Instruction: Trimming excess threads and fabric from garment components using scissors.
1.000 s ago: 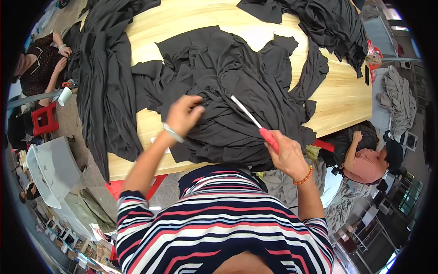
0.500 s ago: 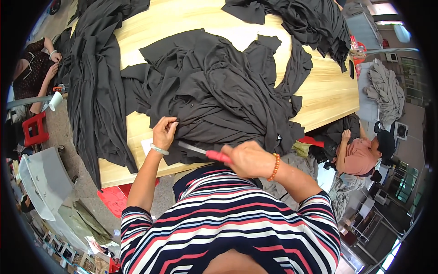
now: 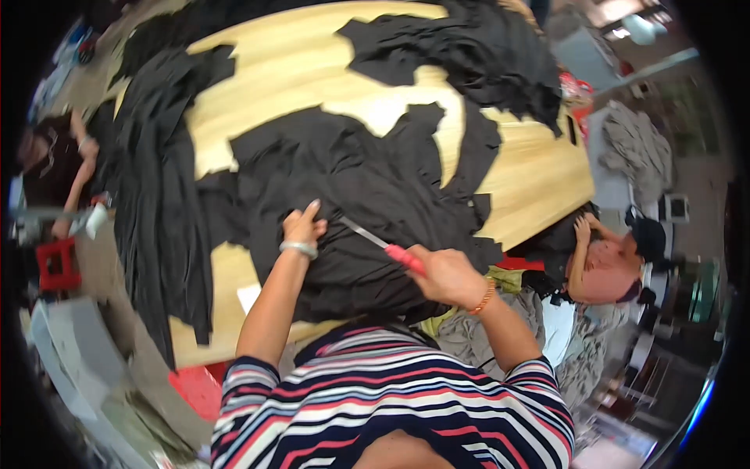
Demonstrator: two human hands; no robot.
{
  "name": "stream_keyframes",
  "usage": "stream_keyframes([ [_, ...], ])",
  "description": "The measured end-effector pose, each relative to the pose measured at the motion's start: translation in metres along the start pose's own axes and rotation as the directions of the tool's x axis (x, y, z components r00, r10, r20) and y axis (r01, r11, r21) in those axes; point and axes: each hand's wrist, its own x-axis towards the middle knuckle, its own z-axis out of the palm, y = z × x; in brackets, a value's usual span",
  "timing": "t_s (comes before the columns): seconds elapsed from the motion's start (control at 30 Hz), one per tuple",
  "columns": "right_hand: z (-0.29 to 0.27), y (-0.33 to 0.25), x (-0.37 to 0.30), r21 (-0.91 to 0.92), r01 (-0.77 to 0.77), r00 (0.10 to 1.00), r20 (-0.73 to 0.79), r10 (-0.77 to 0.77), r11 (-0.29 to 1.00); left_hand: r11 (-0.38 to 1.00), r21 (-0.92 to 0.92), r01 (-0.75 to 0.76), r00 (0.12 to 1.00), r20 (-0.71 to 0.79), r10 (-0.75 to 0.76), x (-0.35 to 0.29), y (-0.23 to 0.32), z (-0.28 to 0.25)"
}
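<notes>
A heap of dark grey-black cloth pieces (image 3: 351, 168) lies rumpled on the wooden table (image 3: 539, 191) in front of me. My left hand (image 3: 303, 227), with a pale bangle at its wrist, rests over the near part of the heap. Its index finger points forward, apart from the thumb, and no object shows between them. Closed around a tool with a red handle and thin metal shaft (image 3: 400, 254) is my right hand (image 3: 451, 277), wearing an orange bead bracelet. The shaft slants forward and left, its tip over the cloth near my left fingers. Motion blurs the tip.
Long dark cloth (image 3: 160, 203) hangs over the table's left side, and another dark pile (image 3: 476, 55) lies far right. A white paper (image 3: 248, 297) sits near the front edge. People work at left (image 3: 58, 160) and right (image 3: 605, 270). A red stool (image 3: 58, 264) stands left.
Both hands have moved forward over the cloth. My left thumb and index finger have parted, and the tool's shaft now points more forward. The whole view has shifted.
</notes>
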Motion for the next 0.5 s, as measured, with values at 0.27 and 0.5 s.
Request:
stream_keyframes([
  [0.27, -0.006, -0.028, 0.062, -0.059, 0.164, 0.984, 0.081, -0.159, 0.985, 0.99, -0.08, -0.119, 0.967, 0.215, 0.134, -0.019, -0.022, -0.008],
  [0.5, -0.023, -0.015, 0.022, -0.1, 0.113, 0.958, 0.276, -0.081, 0.989, 0.948, -0.318, -0.014, 0.983, 0.171, 0.072, -0.032, -0.007, -0.021],
])
